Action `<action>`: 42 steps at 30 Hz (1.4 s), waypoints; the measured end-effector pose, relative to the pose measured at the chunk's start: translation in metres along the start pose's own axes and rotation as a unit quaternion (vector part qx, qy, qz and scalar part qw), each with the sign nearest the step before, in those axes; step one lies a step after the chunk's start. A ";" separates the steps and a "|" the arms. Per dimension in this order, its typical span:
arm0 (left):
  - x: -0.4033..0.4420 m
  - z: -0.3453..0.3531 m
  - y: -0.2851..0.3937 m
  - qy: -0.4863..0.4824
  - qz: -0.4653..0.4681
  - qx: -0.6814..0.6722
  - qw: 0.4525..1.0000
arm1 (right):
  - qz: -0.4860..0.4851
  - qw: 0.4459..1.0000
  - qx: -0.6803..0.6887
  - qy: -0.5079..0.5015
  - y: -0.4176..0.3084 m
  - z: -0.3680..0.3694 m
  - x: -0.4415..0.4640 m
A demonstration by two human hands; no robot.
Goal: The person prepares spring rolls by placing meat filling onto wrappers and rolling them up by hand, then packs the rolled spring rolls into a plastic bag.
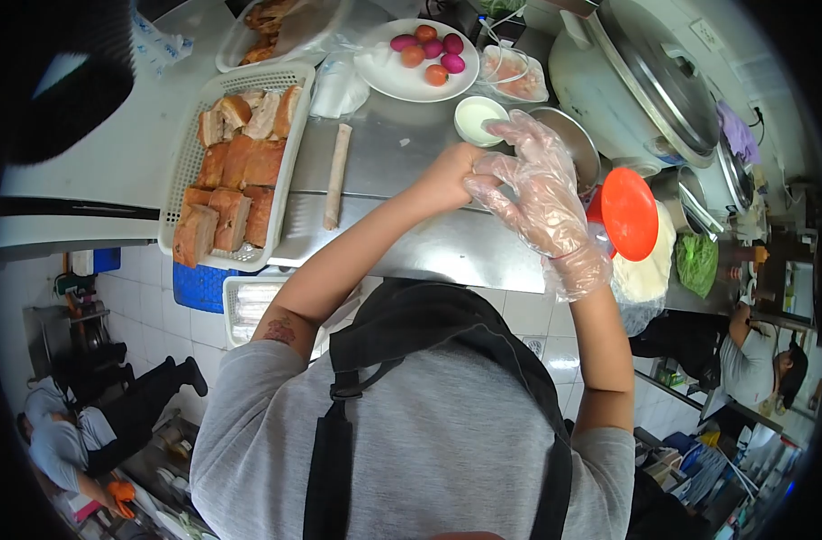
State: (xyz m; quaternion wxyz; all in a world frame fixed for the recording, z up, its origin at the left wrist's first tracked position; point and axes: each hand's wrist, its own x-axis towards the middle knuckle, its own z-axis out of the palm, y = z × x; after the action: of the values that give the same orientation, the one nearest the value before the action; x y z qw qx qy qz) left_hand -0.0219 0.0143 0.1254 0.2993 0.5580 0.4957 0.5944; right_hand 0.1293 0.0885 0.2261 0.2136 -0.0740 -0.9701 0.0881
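My left hand [447,183] is bare and closed, its fingertips pinching the thumb side of a clear plastic glove. That disposable glove [555,202] covers my right hand [528,175], whose fingers are spread apart and hold nothing. Both hands are above the front of the steel counter [402,238]. Just beyond them stands a small white bowl [476,115] of pale contents. A metal bowl [584,144] is partly hidden behind the gloved hand. Close to my right wrist is a red plastic vessel [629,214], beside a pale mass in clear plastic [647,270].
Left, a white basket [170,202] holds browned pork belly pieces [240,162]; a rolling pin [337,175] lies beside it. A white plate [384,76] bears magenta and orange rounded items. Right stands a large lidded pot [600,81]. Two people [60,432] [753,364] are nearby.
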 end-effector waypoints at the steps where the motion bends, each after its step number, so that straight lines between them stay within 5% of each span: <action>1: -0.001 0.001 0.001 0.006 0.003 0.006 1.000 | -0.009 1.000 -0.010 -0.008 0.001 -0.001 0.001; 2: -0.001 0.001 0.002 0.012 0.007 0.013 1.000 | -0.018 0.999 -0.021 -0.017 0.003 0.000 0.001; 5: 0.006 -0.021 0.019 -0.007 -0.220 -0.101 0.970 | 0.062 0.963 0.258 -0.036 0.006 0.016 0.004; 9: 0.012 -0.024 0.023 0.142 -0.213 -0.321 0.912 | 0.205 0.926 0.317 -0.014 -0.008 0.064 0.004; 12: -0.001 -0.041 -0.030 0.243 -0.240 -0.518 0.784 | 0.295 0.893 0.300 -0.162 0.000 0.117 -0.010; 15: -0.024 -0.056 -0.076 0.316 -0.261 -0.539 0.736 | 0.327 0.864 0.250 -0.289 0.001 0.124 -0.030; 17: -0.045 -0.064 -0.108 0.325 -0.274 -0.556 0.715 | 0.329 0.859 0.296 -0.255 0.009 0.137 -0.064; 20: -0.059 -0.057 -0.112 0.310 -0.315 -0.527 0.725 | 0.333 0.865 0.280 -0.250 0.016 0.129 -0.087; 22: -0.066 -0.057 -0.108 0.312 -0.284 -0.260 0.868 | 0.341 0.879 0.246 -0.225 0.011 0.117 -0.088; 24: -0.067 -0.056 -0.099 0.231 -0.194 0.004 0.953 | 0.351 0.896 0.216 -0.167 0.004 0.104 -0.086; 26: -0.066 -0.056 -0.072 0.078 -0.055 0.241 0.966 | 0.351 0.896 0.240 -0.131 -0.006 0.087 -0.076; 29: -0.050 -0.017 -0.047 -0.070 0.025 0.304 0.950 | 0.344 0.897 0.272 -0.058 -0.019 0.082 -0.069; 32: -0.041 0.009 -0.057 -0.096 0.020 0.183 0.978 | 0.355 0.861 0.361 0.047 -0.026 0.083 -0.065; 35: -0.038 0.008 -0.034 -0.118 -0.129 0.166 0.970 | 0.340 0.827 0.427 0.139 -0.034 0.078 -0.064; 42: -0.027 0.029 -0.008 -0.043 -0.034 0.114 0.992 | 0.333 0.838 0.378 0.208 -0.022 0.081 -0.082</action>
State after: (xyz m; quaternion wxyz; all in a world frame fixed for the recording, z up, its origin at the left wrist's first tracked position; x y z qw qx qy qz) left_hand 0.0099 0.0003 0.1045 0.2749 0.5965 0.5655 0.4989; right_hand 0.1656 0.0407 0.1257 0.3794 -0.3221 -0.7111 0.4966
